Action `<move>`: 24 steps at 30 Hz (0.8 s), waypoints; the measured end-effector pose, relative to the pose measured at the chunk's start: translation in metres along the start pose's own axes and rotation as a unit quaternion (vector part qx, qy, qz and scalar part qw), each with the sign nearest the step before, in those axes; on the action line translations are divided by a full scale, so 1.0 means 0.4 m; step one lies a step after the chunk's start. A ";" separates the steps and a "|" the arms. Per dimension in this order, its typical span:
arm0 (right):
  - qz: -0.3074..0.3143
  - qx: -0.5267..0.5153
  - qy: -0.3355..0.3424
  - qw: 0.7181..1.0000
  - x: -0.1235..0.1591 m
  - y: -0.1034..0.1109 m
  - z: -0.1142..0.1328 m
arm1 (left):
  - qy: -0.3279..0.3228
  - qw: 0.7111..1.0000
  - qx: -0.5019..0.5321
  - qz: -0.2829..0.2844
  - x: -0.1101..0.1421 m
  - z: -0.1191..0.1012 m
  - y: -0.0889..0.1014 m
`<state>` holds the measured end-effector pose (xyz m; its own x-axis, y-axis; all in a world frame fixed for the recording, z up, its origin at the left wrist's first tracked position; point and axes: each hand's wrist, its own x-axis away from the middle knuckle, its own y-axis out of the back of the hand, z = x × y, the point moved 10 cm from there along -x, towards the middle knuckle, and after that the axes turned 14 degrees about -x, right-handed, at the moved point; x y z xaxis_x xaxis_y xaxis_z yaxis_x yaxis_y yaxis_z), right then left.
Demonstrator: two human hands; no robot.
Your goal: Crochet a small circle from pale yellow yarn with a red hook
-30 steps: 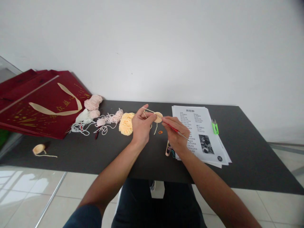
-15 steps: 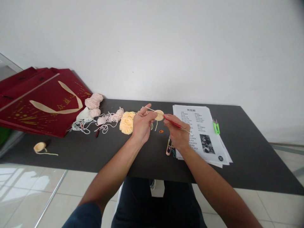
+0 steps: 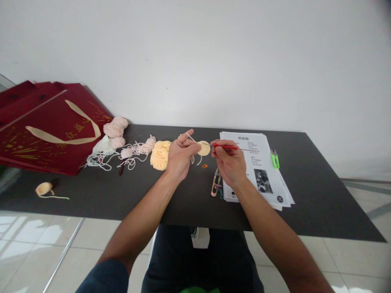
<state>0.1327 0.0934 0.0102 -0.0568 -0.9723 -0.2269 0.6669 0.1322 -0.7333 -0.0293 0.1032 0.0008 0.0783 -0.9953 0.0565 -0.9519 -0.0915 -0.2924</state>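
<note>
My left hand [image 3: 179,156] pinches a small round cream crochet piece [image 3: 204,148] above the dark table [image 3: 320,195], with a strand of cream yarn running over its raised forefinger. My right hand [image 3: 229,162] is closed on a red-handled crochet hook [image 3: 225,146], held almost level, its thin metal tip at the round piece. A skein of pale yellow yarn [image 3: 160,155] lies just left of my left hand. A tiny orange marker [image 3: 205,166] lies on the table under the piece.
Printed sheets [image 3: 259,171] lie to the right, green snips [image 3: 274,158] beside them. Thread scissors [image 3: 215,184] lie near my right wrist. Pink yarn balls [image 3: 115,128] and white yarn [image 3: 102,154] sit left, by red gift bags [image 3: 45,130]. A small cream crocheted cup [image 3: 43,188] rests far left.
My right hand rose and turned the hook from a downward slant to nearly level. The left hand stayed on the round piece. The view shifted slightly.
</note>
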 end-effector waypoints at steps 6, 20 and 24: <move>0.026 -0.014 -0.024 0.999 -0.009 -0.003 0.001 | 0.001 1.000 -0.005 0.020 0.007 -0.002 -0.013; 0.035 0.256 0.164 0.952 0.043 -0.033 0.102 | -0.102 0.971 -0.213 -0.032 0.011 -0.037 0.007; 0.007 0.171 0.112 0.979 0.022 0.002 0.080 | -0.142 0.964 -0.225 -0.008 0.017 -0.051 -0.007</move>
<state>0.1566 0.0786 0.0283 -0.1827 -0.8988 -0.3984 0.8760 0.0351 -0.4810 -0.0321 0.0972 0.0217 0.1107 -0.9682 -0.2242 -0.9771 -0.1473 0.1536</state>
